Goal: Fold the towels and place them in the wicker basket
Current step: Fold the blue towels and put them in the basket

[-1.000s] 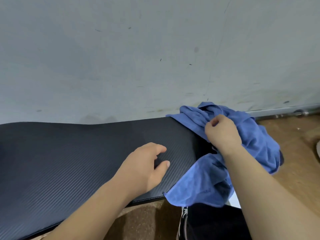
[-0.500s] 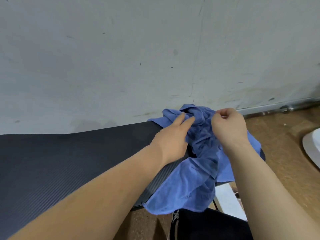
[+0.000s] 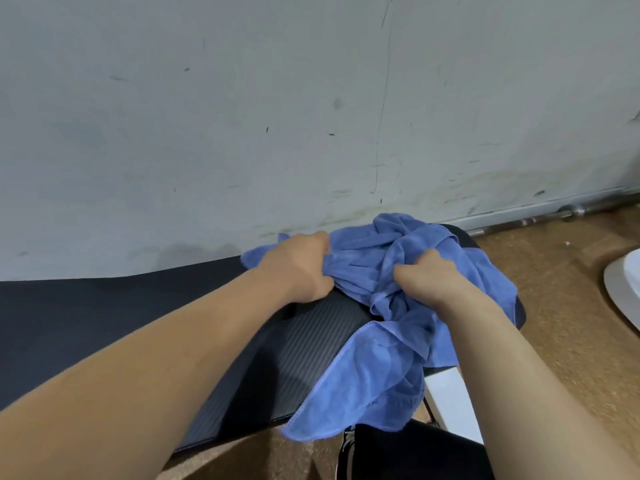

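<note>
We see a crumpled blue towel (image 3: pixel 374 368) lying at the right end of a black ribbed mat (image 3: pixel 104 323) that stretches from the left edge of the frame to right of centre. The towel is bunched in a heap, and one loose flap hangs over the mat's near edge toward the bottom centre of the frame. Our left hand (image 3: pixel 298 268), at the centre of the frame, is closed on a gathered fold of the towel's left part. Our right hand (image 3: pixel 426 275), just to its right, is also fisted into the cloth, with fabric puckered between the two hands.

Behind the mat a scuffed grey wall (image 3: pixel 242 98) fills the upper half of the frame. Along its foot at the right runs a pale strip with a metal pipe (image 3: pixel 540 216) lying beside it. The floor (image 3: pixel 554 306) at the right is brown and speckled. A white rounded object (image 3: pixel 623 289) is cut off by the right edge; we cannot tell what it is. A white flat piece (image 3: pixel 450 400) shows below the towel at lower right, and a dark garment (image 3: pixel 408 452) sits at the bottom edge. No basket appears in this view, and nothing lies on the mat between our hands and the towel.
</note>
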`<action>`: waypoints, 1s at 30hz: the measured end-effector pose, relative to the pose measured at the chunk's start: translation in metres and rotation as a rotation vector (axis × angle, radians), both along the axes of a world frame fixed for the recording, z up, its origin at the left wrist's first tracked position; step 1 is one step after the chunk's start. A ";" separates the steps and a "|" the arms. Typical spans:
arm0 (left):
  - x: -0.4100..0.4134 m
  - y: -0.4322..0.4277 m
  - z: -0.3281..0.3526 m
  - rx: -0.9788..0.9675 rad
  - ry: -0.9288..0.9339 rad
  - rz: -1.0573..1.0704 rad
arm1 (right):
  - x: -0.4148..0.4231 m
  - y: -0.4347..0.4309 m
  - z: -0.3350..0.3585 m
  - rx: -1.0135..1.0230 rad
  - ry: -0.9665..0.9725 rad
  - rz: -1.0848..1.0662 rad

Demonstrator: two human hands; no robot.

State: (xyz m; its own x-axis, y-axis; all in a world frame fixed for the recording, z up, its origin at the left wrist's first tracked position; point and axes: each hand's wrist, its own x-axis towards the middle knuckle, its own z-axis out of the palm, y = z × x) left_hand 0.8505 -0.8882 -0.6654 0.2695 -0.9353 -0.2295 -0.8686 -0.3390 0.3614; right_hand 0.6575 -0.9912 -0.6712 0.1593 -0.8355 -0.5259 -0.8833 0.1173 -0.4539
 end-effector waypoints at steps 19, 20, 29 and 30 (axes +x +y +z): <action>0.026 0.089 -0.015 0.121 -0.168 -0.005 | 0.037 0.029 -0.012 -0.153 -0.028 0.126; 0.025 0.086 -0.016 0.094 -0.161 0.010 | 0.037 0.028 -0.016 -0.157 0.033 0.169; 0.045 0.089 0.000 0.208 -0.442 0.065 | 0.014 0.003 -0.019 -0.321 -0.124 -0.072; 0.054 0.099 0.001 0.238 -0.460 0.094 | 0.017 0.007 -0.018 -0.318 -0.111 -0.084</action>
